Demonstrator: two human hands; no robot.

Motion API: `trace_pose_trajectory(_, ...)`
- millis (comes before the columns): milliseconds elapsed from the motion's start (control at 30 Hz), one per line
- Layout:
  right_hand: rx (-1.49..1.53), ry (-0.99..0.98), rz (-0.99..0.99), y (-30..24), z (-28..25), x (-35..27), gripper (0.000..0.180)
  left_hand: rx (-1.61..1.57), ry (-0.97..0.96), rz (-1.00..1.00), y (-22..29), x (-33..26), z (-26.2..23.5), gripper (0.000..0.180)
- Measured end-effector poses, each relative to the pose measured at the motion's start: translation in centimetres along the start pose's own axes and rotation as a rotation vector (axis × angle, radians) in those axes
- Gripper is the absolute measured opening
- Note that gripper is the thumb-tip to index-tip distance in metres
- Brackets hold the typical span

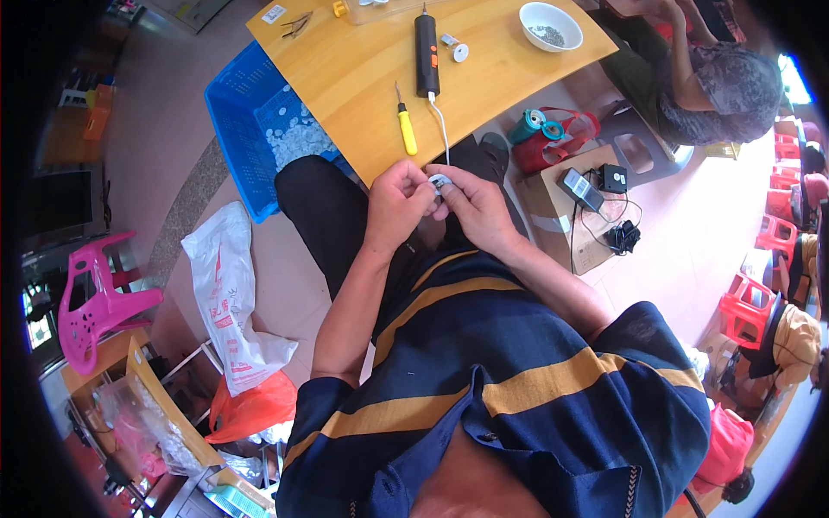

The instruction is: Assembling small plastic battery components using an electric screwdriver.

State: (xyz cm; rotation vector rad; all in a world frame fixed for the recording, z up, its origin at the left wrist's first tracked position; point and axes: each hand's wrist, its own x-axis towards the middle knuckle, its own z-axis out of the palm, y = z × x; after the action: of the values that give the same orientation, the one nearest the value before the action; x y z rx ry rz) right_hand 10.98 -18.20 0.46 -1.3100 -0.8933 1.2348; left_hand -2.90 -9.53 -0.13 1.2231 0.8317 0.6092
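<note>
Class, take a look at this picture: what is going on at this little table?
A seated person holds a small round white part between both hands, left hand and right hand, just in front of a wooden table. On the table lie a black electric screwdriver, a yellow-handled screwdriver and a white bowl of small bits. A blue crate of white parts sits to the left. Another person sits across.

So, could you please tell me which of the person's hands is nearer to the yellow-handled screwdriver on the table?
The left hand is nearer: it sits just below the screwdriver, close to the table edge. The right hand is further off to the right; both pinch a small round part.
</note>
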Motion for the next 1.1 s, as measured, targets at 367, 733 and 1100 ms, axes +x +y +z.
trace_pose_trajectory(367, -0.24, -0.035, -0.005, -0.7, -1.2, 0.2, 0.031, -0.031, -0.019, -0.072, -0.4, 0.9, 0.7, 0.01)
trace_pose_trajectory(733, 0.118, -0.1, 0.094, -0.2, -2.1, 0.5, 0.03, -0.028, -0.13, -0.133, 0.6, 1.0, -0.2, 0.009)
trace_pose_trajectory(1100, 0.099, -0.11, 0.133, -0.3, -2.6, 0.7, 0.031, -0.059, -0.15, -0.136, 0.8, 1.2, -0.4, 0.009)
